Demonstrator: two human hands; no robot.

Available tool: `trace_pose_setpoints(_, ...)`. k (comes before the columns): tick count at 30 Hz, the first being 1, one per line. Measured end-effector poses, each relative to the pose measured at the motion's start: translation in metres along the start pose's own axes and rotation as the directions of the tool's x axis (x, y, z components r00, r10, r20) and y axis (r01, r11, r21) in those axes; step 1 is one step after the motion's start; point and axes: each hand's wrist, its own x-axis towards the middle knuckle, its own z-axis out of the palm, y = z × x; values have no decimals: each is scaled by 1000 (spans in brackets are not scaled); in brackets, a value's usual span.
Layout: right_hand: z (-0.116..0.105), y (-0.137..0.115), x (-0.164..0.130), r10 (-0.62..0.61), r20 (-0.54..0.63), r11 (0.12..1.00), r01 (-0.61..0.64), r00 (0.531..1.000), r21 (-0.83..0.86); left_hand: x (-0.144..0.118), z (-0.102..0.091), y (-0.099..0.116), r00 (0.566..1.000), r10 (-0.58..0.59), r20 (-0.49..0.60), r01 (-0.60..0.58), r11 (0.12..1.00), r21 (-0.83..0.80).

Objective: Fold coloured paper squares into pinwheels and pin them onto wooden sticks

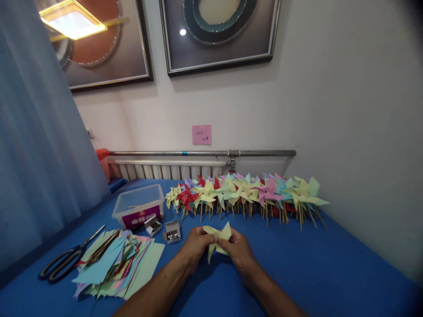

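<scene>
Fingers of both hands pinch a pale yellow paper pinwheel (218, 240) held low over the blue counter (330, 264). Left hand (195, 247) and right hand (239, 251) meet at its centre, knuckles up, forearms converging from the bottom edge. Fingertips are hidden behind the folded paper; elbows are cut off. Beyond stands a row of finished pinwheels (247, 193). Contents of the small open boxes (172, 232) are hard to make out.
</scene>
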Motion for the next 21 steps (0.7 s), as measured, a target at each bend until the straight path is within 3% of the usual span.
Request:
trace_pose_setpoints(10, -5, 5, 3, 11, -2, 1000, -11, 1000, 14, 7, -10, -2, 997, -2, 77, 0, 1000, 26)
trace_pose_setpoints(12, -4, 3, 2, 23, 1, 999, -23, 1000, 47, 11, -16, 2, 998, 39, 48, -40, 999, 25)
trace_pose_setpoints(14, -4, 0, -1, 31, -13, 997, -30, 999, 71, 15, -28, 12, 991, 119, -54, -117, 992, 45)
trace_pose_setpoints(16, -3, -4, -5, 41, -24, 996, -39, 999, 83, 18, -48, 32, 956, 226, -184, -203, 970, 137)
trace_pose_setpoints(18, -2, -7, -8, 59, -28, 994, -56, 998, 94, 20, -77, 61, 876, 370, -308, -272, 908, 318)
trace_pose_setpoints(20, -1, -8, -10, 80, -41, 992, -75, 996, 105, 24, -112, 95, 756, 536, -376, -236, 759, 607)
trace_pose_setpoints(21, 0, -8, -10, 88, -50, 991, -82, 995, 106, 27, -129, 113, 722, 591, -361, -150, 642, 752)
